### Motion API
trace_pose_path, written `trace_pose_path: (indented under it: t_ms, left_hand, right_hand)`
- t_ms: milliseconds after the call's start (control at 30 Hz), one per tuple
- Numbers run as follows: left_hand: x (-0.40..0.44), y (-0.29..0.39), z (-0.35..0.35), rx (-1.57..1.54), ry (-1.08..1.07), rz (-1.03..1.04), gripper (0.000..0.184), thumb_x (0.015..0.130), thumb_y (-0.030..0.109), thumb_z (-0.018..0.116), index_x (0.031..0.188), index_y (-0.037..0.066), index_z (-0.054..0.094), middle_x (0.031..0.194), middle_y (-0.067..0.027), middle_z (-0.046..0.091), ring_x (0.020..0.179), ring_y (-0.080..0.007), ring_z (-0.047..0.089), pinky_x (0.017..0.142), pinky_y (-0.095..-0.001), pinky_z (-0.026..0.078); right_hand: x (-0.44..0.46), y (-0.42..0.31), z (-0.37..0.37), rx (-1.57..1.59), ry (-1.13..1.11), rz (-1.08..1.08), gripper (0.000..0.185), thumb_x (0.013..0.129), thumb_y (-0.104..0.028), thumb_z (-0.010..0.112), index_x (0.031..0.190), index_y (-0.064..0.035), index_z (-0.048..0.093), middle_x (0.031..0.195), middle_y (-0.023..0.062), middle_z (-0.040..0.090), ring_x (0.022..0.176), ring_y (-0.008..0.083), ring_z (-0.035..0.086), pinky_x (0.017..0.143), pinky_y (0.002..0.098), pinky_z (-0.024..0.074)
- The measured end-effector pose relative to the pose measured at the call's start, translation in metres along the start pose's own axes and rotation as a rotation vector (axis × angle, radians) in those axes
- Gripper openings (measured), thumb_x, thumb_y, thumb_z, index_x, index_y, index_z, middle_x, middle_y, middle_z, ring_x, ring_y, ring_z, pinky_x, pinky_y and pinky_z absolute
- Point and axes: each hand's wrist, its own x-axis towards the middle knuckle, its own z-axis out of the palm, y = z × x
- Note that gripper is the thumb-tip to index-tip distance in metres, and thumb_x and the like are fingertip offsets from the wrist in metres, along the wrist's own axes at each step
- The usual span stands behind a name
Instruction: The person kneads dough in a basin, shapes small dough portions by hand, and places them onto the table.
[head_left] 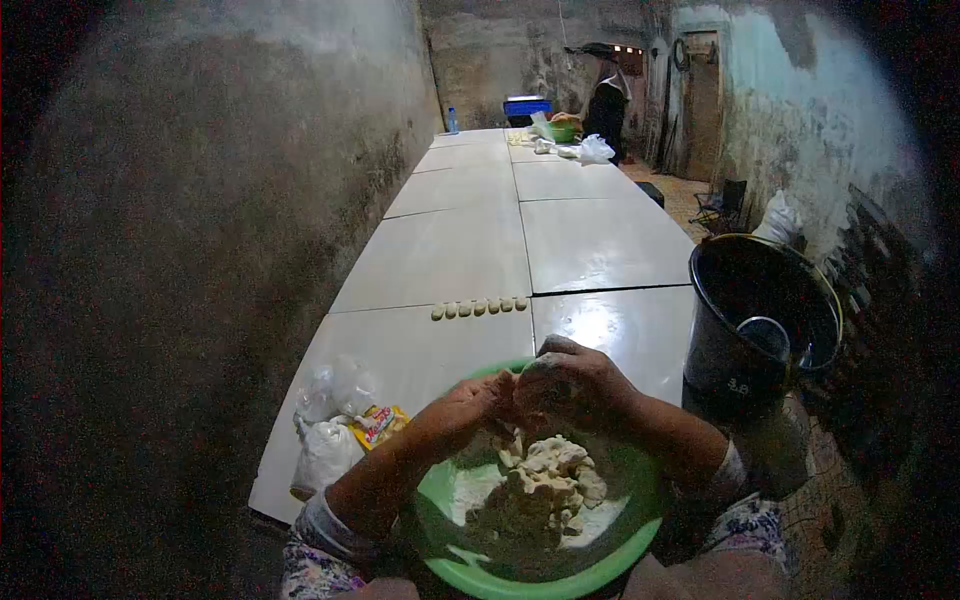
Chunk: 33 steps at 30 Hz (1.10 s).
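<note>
Both hands meet over a green basin (640, 535) at the near end of the table. My left hand (485, 402) is closed, its fingertips pressed against my right hand (572, 378). My right hand is also closed, with pale flour on its knuckles. A little pale dough shows just below the fingers, and most of what they grip is hidden. Beneath them in the basin lies a lumpy, crumbly mass of dough (552, 475) with loose white flour (600, 522) around it. Ahead on the table is a short row of small shaped dough pieces (478, 308).
Plastic bags (330, 455) and a yellow packet (380, 425) lie at the left. A large black bucket (735, 340) stands to the right. At the far end, a person (606, 105) stands by another green bowl (565, 131), plastic bags (597, 149) and a blue crate (527, 107).
</note>
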Motion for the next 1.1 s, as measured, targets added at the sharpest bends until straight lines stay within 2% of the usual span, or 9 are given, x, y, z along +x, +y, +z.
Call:
trace_pose_path:
  t_ms: [33, 133, 467, 600, 767, 900, 967, 1033, 1100]
  left_hand:
    - [0.001, -0.001, -0.001, 0.000, -0.001, 0.000, 0.055, 0.095, 0.047, 0.035, 0.117, 0.000, 0.054, 0.094, -0.0094, 0.065, 0.079, -0.0152, 0.060, 0.070, -0.0289, 0.049]
    - [0.001, 0.008, 0.001, -0.084, 0.077, -0.095, 0.027, 0.091, 0.018, 0.055, 0.110, -0.002, 0.059, 0.093, -0.0055, 0.065, 0.078, -0.0088, 0.058, 0.070, -0.0242, 0.048]
    - [-0.003, 0.025, 0.009, -0.009, 0.127, -0.114, 0.026, 0.087, 0.015, 0.062, 0.106, -0.003, 0.061, 0.089, -0.0077, 0.066, 0.076, -0.0110, 0.060, 0.072, -0.0249, 0.049]
    - [-0.002, 0.023, 0.006, 0.016, 0.137, -0.091, 0.026, 0.087, 0.016, 0.062, 0.104, -0.003, 0.062, 0.089, -0.0081, 0.066, 0.077, -0.0117, 0.061, 0.073, -0.0258, 0.049]
    - [-0.002, 0.018, 0.004, -0.031, 0.119, -0.066, 0.029, 0.088, 0.017, 0.061, 0.106, -0.004, 0.060, 0.090, -0.0096, 0.066, 0.082, -0.0155, 0.063, 0.074, -0.0268, 0.050]
    - [-0.002, 0.019, 0.005, -0.064, 0.176, -0.075, 0.030, 0.088, 0.019, 0.061, 0.108, -0.004, 0.059, 0.090, -0.0103, 0.066, 0.081, -0.0158, 0.064, 0.074, -0.0271, 0.050]
    - [-0.001, 0.019, 0.003, -0.134, 0.202, -0.102, 0.032, 0.088, 0.021, 0.061, 0.108, -0.004, 0.059, 0.091, -0.0105, 0.065, 0.080, -0.0154, 0.063, 0.074, -0.0272, 0.051]
    - [-0.002, 0.025, 0.005, -0.117, 0.208, -0.113, 0.034, 0.087, 0.022, 0.061, 0.108, -0.004, 0.059, 0.091, -0.0104, 0.065, 0.080, -0.0153, 0.063, 0.074, -0.0273, 0.051]
    - [-0.001, 0.024, 0.005, -0.103, 0.214, -0.126, 0.035, 0.087, 0.023, 0.062, 0.108, -0.004, 0.059, 0.091, -0.0102, 0.065, 0.080, -0.0151, 0.063, 0.074, -0.0273, 0.051]
  right_hand:
    - [-0.001, 0.001, 0.001, -0.002, 0.008, -0.009, 0.026, 0.069, -0.006, 0.074, 0.091, -0.0064, 0.060, 0.078, 0.0080, 0.059, 0.070, 0.0212, 0.054, 0.058, 0.0308, 0.0462]
    - [-0.001, -0.004, -0.001, -0.015, -0.007, 0.041, 0.028, 0.070, -0.006, 0.075, 0.094, -0.0052, 0.059, 0.080, 0.0081, 0.059, 0.071, 0.0183, 0.054, 0.060, 0.0299, 0.0463]
    - [0.000, -0.015, -0.007, 0.591, -0.122, 0.378, 0.023, 0.081, -0.005, 0.065, 0.102, 0.0004, 0.057, 0.101, 0.0089, 0.061, 0.101, 0.0163, 0.057, 0.089, 0.0302, 0.0454]
    - [-0.007, 0.002, -0.005, 0.727, -0.113, 0.235, 0.021, 0.084, -0.007, 0.063, 0.103, 0.0007, 0.059, 0.099, 0.0083, 0.062, 0.096, 0.0155, 0.058, 0.086, 0.0299, 0.0461]
    - [0.000, -0.015, -0.010, 0.484, -0.104, 0.456, 0.018, 0.087, -0.010, 0.059, 0.102, 0.0008, 0.061, 0.095, 0.0080, 0.063, 0.082, 0.0127, 0.059, 0.073, 0.0274, 0.0474]
    - [0.006, -0.019, -0.014, 0.542, -0.094, 0.522, 0.022, 0.090, -0.014, 0.056, 0.106, 0.0010, 0.058, 0.089, 0.0062, 0.062, 0.075, 0.0107, 0.058, 0.067, 0.0264, 0.0478]
    - [0.007, -0.025, -0.016, 0.909, 0.015, 0.639, 0.028, 0.090, -0.020, 0.057, 0.111, -0.0012, 0.057, 0.092, 0.0082, 0.064, 0.083, 0.0124, 0.060, 0.075, 0.0279, 0.0488]
    - [0.004, -0.012, -0.014, 0.850, 0.028, 0.624, 0.023, 0.091, -0.019, 0.056, 0.106, -0.0015, 0.058, 0.089, 0.0076, 0.064, 0.080, 0.0112, 0.059, 0.072, 0.0272, 0.0484]
    - [0.001, -0.004, -0.009, 0.654, 0.008, 0.483, 0.017, 0.092, -0.015, 0.054, 0.100, -0.0004, 0.054, 0.080, 0.0057, 0.060, 0.065, 0.0112, 0.057, 0.061, 0.0264, 0.0485]
